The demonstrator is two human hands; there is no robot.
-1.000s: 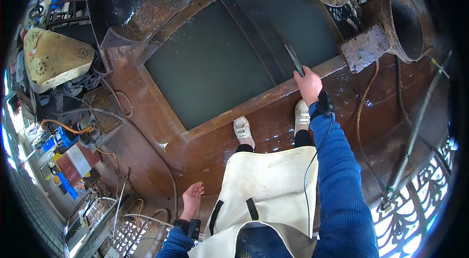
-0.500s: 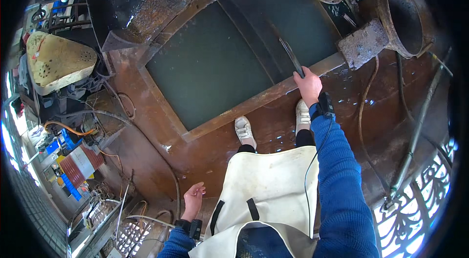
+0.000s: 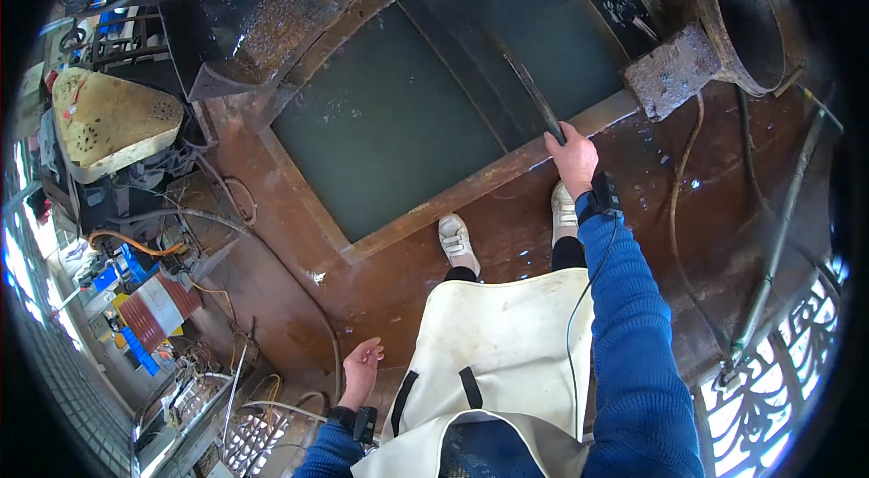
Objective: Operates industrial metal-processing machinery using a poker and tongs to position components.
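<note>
My right hand (image 3: 573,158) is closed round the near end of a long dark metal rod (image 3: 536,98). The rod slants away to the upper left over a sunken tank of murky green water (image 3: 380,134), and its far end seems to dip below the surface. Just inside the tank's near rim (image 3: 434,214) is where my fingers grip it. My left hand (image 3: 364,366) hangs low beside my white apron (image 3: 507,333), fingers loosely bent and apart, holding nothing.
My white shoes (image 3: 457,238) stand close to the tank's rim on a wet brown floor (image 3: 299,297). A hose (image 3: 303,292) runs along the left. At right are a crusted metal block (image 3: 672,71), a round metal drum (image 3: 751,30) and a grey pipe (image 3: 780,234). A cushioned seat (image 3: 113,120) stands left.
The rod's far end has shifted slightly left and away over the water, still in my right hand. The view has shifted a little; my left hand is nearly unmoved.
</note>
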